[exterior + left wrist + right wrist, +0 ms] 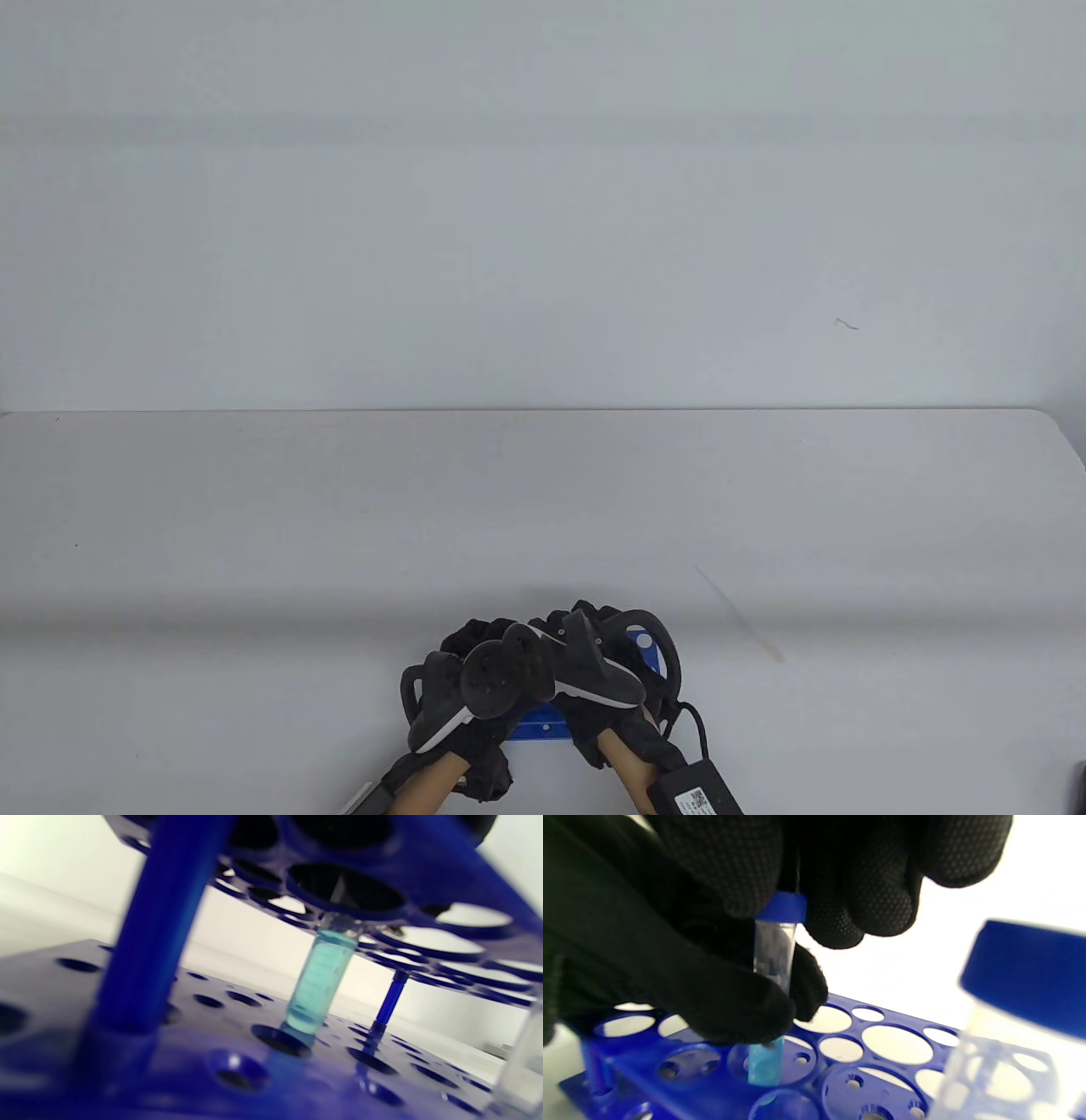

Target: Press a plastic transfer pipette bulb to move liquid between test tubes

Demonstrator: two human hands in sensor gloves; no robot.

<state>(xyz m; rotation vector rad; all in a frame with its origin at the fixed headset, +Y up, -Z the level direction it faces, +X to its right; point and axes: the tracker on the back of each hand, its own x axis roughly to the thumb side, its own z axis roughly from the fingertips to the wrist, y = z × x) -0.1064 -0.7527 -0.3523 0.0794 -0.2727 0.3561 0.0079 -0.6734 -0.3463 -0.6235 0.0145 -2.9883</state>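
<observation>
Right hand [721,925] pinches the blue-capped tube [772,955] of teal liquid standing in the blue rack [865,1052]; left hand [475,679] alongside, grip can't be told.

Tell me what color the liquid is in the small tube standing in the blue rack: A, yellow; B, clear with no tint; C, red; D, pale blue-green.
D: in the left wrist view the tube standing in the blue rack holds pale blue-green liquid, and the right wrist view shows the same tint at the tube's bottom.
</observation>
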